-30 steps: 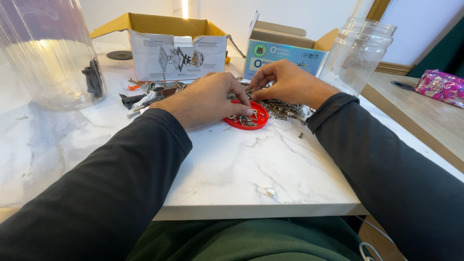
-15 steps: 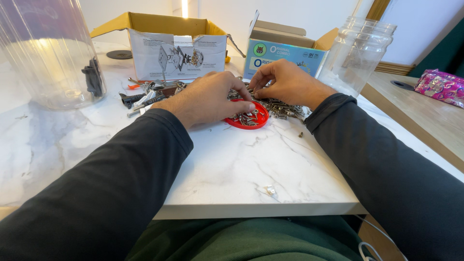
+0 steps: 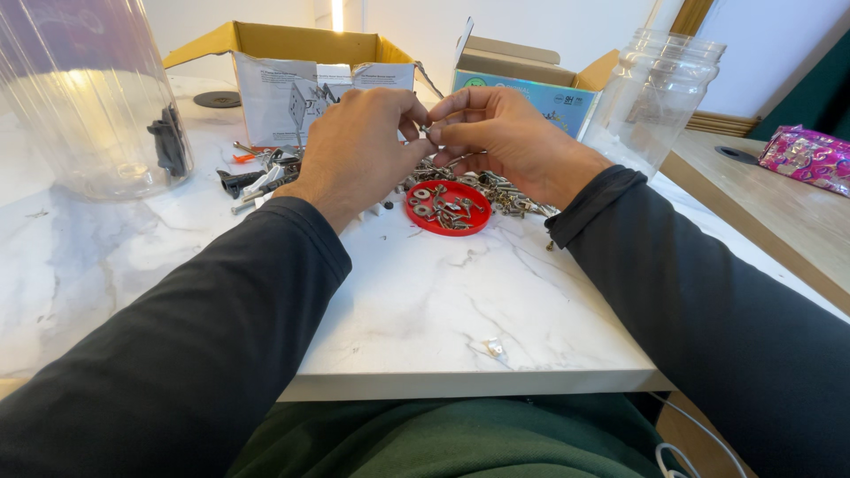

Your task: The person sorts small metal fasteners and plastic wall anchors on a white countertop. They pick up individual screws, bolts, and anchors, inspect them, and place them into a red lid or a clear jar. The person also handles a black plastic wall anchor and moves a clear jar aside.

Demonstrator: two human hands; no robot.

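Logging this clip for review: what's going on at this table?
A person in dark sleeves holds both hands raised above a red lid filled with small metal hardware. The left hand and right hand meet fingertip to fingertip, pinching a small metal piece between them. A pile of screws lies beside the lid on the marble table, near open cardboard boxes.

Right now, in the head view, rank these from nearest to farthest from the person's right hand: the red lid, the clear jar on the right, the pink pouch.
1. Red lid, just below the right hand.
2. Clear jar, standing to its right.
3. Pink pouch, far right on the wooden surface.
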